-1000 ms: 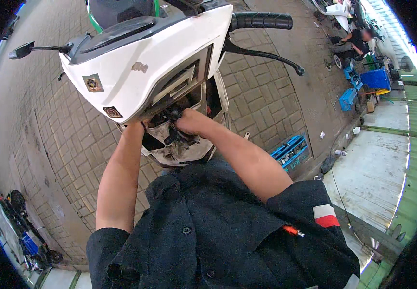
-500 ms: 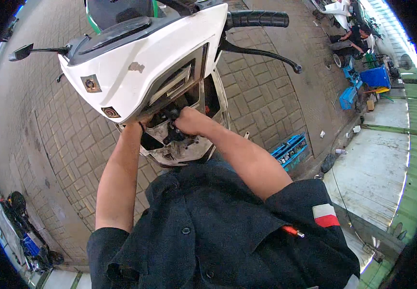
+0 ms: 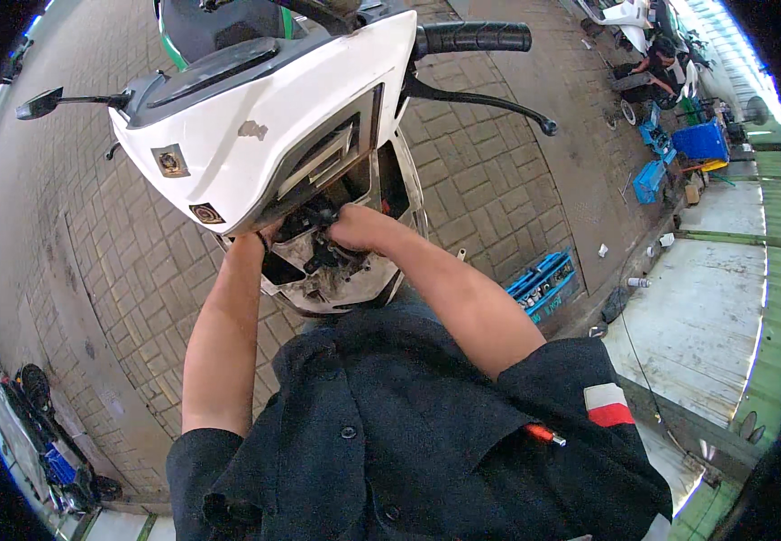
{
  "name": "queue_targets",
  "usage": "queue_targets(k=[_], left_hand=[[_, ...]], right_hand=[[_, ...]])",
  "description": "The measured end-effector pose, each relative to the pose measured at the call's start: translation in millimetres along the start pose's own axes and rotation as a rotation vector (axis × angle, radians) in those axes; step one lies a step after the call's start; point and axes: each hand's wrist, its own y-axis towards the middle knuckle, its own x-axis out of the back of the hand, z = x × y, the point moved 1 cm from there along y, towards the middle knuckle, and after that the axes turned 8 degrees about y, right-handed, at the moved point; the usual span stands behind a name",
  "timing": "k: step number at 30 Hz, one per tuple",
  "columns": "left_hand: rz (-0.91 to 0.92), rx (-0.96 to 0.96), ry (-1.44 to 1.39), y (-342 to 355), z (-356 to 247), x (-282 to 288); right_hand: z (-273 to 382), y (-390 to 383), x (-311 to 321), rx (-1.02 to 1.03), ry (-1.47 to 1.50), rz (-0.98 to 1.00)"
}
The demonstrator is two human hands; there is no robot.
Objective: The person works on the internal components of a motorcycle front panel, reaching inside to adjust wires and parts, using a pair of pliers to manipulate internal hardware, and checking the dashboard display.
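Observation:
A white scooter front panel (image 3: 219,144) with a chipped patch fills the upper middle. Below it an opening shows dark mechanical parts (image 3: 323,252) above a dirty lower cover (image 3: 336,288). My left hand (image 3: 260,233) reaches up under the panel's lower edge, its fingers hidden. My right hand (image 3: 354,225) has its fingers curled at a black component in the opening; what exactly they hold is hidden. The black handlebar grip (image 3: 471,38) and brake lever (image 3: 489,99) stick out above my right arm.
A blue open toolbox (image 3: 539,279) lies at right on the paved ground. Farther right are a blue bin (image 3: 699,142), more toolboxes (image 3: 650,180) and a co-worker (image 3: 647,72) crouched at another white scooter (image 3: 625,18). A green metal edge (image 3: 778,288) lines the right side.
The scooter's front has shifted slightly up and left in the view. The co-worker has bent lower toward the other scooter. My hands stay in the opening with little visible movement.

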Motion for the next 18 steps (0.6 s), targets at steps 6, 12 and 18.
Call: queue_targets(k=[6, 12, 18], left_hand=[[-0.049, 0.138, 0.489, -23, -54, 17], [0.005, 0.079, 0.387, -23, -62, 16], [-0.004, 0.037, 0.76, -19, -49, 15]], right_hand=[[7, 8, -6, -0.044, -0.019, -0.033], [-2, 18, -16, 0.455, -0.648, 0.043], [15, 1, -13, 0.288, -0.31, -0.076]])
